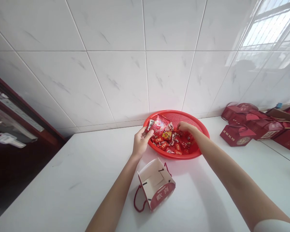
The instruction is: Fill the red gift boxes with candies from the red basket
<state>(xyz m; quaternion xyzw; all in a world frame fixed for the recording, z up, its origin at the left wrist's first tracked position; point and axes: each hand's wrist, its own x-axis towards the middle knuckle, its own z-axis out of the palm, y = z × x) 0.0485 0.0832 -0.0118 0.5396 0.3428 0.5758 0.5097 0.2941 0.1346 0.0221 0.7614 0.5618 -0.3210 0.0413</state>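
Observation:
A red plastic basket [200, 151] stands against the tiled wall, with several red and yellow wrapped candies [170, 143] in it. My left hand [142, 138] is at the basket's left rim, its thumb and fingers closed on red candy packets [159, 124]. Inside the basket, near the back right, my right hand [183, 126] reaches among the candies with fingers curled; what they hold, if anything, is hidden. In front of the basket an open red and white gift box [157, 183] with dark red rope handles rests on the white table, its inside facing up.
Several closed dark red gift boxes [239, 134] are grouped at the right by the wall. An open carton [286, 116] stands beyond them. The white table [87, 180] ends at the left, beside a dark red wooden frame [16, 111] with keys hanging there.

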